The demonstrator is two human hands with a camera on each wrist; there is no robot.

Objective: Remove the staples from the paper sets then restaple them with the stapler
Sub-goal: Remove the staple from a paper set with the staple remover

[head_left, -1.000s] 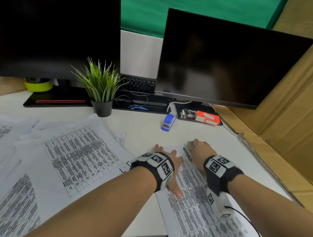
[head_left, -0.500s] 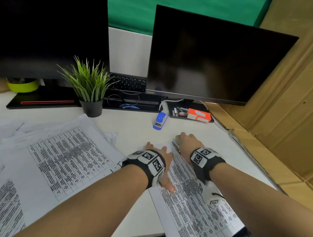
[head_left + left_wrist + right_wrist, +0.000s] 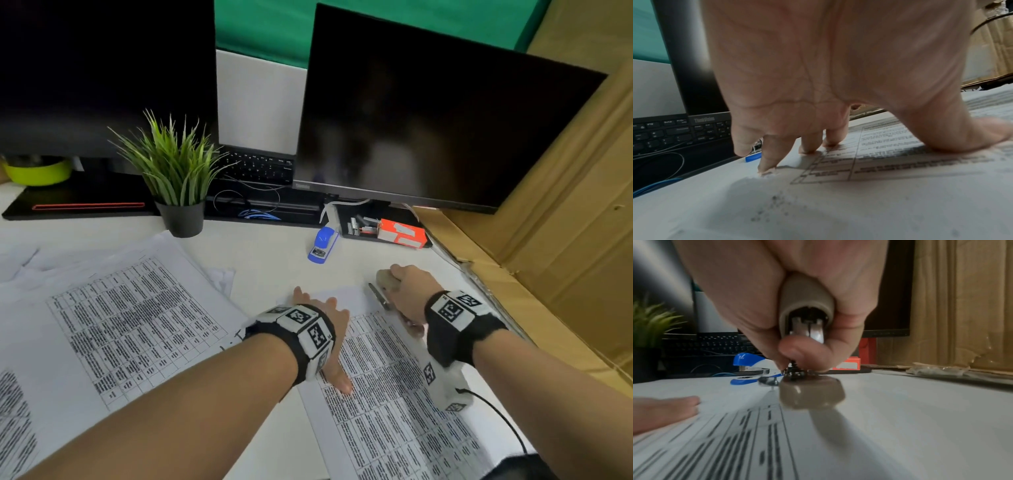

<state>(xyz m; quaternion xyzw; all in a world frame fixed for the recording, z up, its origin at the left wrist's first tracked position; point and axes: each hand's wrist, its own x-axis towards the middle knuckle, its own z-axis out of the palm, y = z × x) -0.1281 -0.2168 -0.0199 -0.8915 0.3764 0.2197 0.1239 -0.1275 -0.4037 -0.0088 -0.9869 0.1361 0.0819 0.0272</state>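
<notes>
A printed paper set point(image 3: 394, 394) lies on the white desk in front of me. My left hand point(image 3: 317, 303) presses flat on its upper left part, with the fingertips point(image 3: 809, 148) spread on the sheet. My right hand point(image 3: 399, 279) grips a beige stapler-like tool point(image 3: 385, 279) at the set's top right corner. In the right wrist view the tool point(image 3: 805, 305) is seen from behind, its base point(image 3: 812, 395) resting on the paper and its metal core showing. A blue stapler point(image 3: 322, 245) lies untouched on the desk beyond the hands.
More printed sheets point(image 3: 120, 308) cover the desk's left half. A potted plant point(image 3: 178, 171), two dark monitors point(image 3: 428, 120), a keyboard point(image 3: 257, 168) and an orange box point(image 3: 400, 233) line the back. Cardboard point(image 3: 548, 240) walls off the right side.
The head view has drifted, so everything sits slightly differently in frame. Both hands keep their places on the paper set, and the right hand still grips the beige tool.
</notes>
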